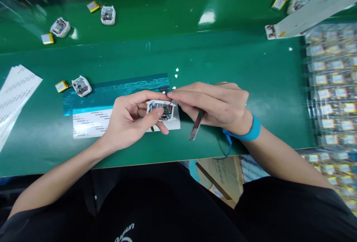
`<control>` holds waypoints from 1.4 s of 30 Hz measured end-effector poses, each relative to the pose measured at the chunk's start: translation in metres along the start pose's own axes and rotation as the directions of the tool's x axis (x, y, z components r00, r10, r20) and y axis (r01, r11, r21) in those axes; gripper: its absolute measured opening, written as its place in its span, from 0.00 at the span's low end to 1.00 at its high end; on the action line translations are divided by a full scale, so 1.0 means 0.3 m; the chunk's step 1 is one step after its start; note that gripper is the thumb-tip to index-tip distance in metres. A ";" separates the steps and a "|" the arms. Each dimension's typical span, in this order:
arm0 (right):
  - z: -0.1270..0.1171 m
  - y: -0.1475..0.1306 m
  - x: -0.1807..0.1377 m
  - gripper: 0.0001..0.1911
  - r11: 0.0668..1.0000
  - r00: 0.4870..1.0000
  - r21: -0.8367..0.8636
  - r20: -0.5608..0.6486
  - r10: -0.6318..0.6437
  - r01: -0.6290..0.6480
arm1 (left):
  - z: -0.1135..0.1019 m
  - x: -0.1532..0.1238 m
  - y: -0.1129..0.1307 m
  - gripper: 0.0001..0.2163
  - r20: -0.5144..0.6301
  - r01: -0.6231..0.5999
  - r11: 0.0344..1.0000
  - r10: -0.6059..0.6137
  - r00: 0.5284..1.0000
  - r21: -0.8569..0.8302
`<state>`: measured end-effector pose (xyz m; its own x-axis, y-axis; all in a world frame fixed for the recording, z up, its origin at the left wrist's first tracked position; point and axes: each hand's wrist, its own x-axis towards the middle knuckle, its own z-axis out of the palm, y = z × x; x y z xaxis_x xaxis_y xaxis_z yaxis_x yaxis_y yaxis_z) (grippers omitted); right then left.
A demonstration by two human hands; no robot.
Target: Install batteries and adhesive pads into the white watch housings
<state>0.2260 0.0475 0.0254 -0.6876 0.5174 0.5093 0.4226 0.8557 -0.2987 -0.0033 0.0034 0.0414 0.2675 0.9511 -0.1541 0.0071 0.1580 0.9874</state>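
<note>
My left hand [126, 121] grips a small white square housing [161, 110] with a circuit board inside, thumb across its front. It is held just above a white label sheet [90, 122] on the green table. My right hand [214, 104] pinches at the housing's upper right corner with its fingertips. Metal tweezers [196, 125] are tucked in that hand's palm and point toward me. A blue wrist strap [252, 130] with a cord circles my right wrist.
A teal film strip [117, 87] lies behind the sheet. Another housing [80, 86] with a yellow battery [61, 86] sits at left; similar sets [60, 27] [108, 14] [297, 2] lie farther back. Bagged parts [331, 86] fill the right; paper strips [13, 93] lie far left.
</note>
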 end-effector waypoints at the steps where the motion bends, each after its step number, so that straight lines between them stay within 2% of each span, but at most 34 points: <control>1: 0.003 0.002 0.004 0.15 1.000 0.998 -0.024 -0.056 -0.011 0.010 | -0.001 0.001 -0.001 0.07 -0.009 0.001 1.000 -0.001 1.000 0.008; 4: 0.019 0.020 0.017 0.12 0.982 0.986 -0.164 -0.152 0.067 -0.092 | -0.002 0.006 -0.004 0.06 -0.050 -0.006 1.000 0.007 0.999 0.021; 7: 0.033 0.037 0.018 0.13 0.935 0.977 -0.304 -0.162 0.136 -0.180 | -0.001 0.009 -0.009 0.06 -0.066 -0.002 0.999 0.005 0.998 0.041; 9: 0.034 0.034 0.013 0.17 0.934 0.987 -0.339 -0.152 0.060 -0.109 | -0.002 0.011 -0.013 0.07 -0.068 0.013 0.998 -0.009 0.998 0.055; 12: 0.021 0.008 0.003 0.18 0.929 0.996 -0.365 -0.039 -0.080 0.060 | -0.004 0.013 -0.020 0.09 -0.063 0.020 0.998 -0.017 0.998 0.052; 16: -0.005 -0.024 0.002 0.17 0.918 0.988 -0.377 0.131 -0.077 0.122 | -0.004 0.015 -0.032 0.11 -0.088 0.003 0.997 0.004 0.996 0.081; 23: -0.004 -0.041 0.002 0.15 0.927 0.985 -0.336 0.089 -0.146 0.167 | 0.017 0.013 -0.036 0.13 -0.133 0.011 0.999 -0.005 0.991 0.043; 26: 0.006 -0.056 -0.005 0.14 0.930 0.982 -0.320 0.117 -0.149 0.179 | 0.028 0.006 -0.036 0.12 -0.137 0.011 0.999 -0.005 0.991 0.047; 31: 0.015 -0.082 -0.004 0.14 0.888 0.968 -0.392 0.172 -0.185 0.239 | 0.036 -0.012 -0.041 0.10 -0.181 -0.074 0.980 0.108 0.978 0.184; 33: 0.019 -0.085 -0.001 0.15 0.919 0.976 -0.340 0.153 -0.153 0.197 | 0.036 -0.019 -0.040 0.11 -0.191 -0.109 0.965 0.156 0.969 0.238; 36: 0.027 -0.078 0.004 0.14 0.997 0.998 -0.069 0.055 0.033 -0.029 | 0.034 -0.025 -0.036 0.12 -0.188 -0.124 0.968 0.167 0.968 0.220; 39: 0.035 -0.074 0.013 0.12 0.944 0.968 0.216 0.011 0.251 -0.248 | 0.035 -0.025 -0.031 0.11 -0.188 -0.133 0.974 0.168 0.968 0.185; 42: 0.034 -0.082 0.028 0.10 0.874 0.927 0.314 0.065 0.370 -0.371 | 0.035 -0.021 -0.027 0.12 -0.177 -0.176 0.968 0.208 0.962 0.182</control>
<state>0.2037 0.0309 0.0288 -0.5195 0.7966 0.3090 0.4388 0.5591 -0.7035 0.0050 -0.0068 0.0346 0.0886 0.9948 0.0505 0.1349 -0.0623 0.9889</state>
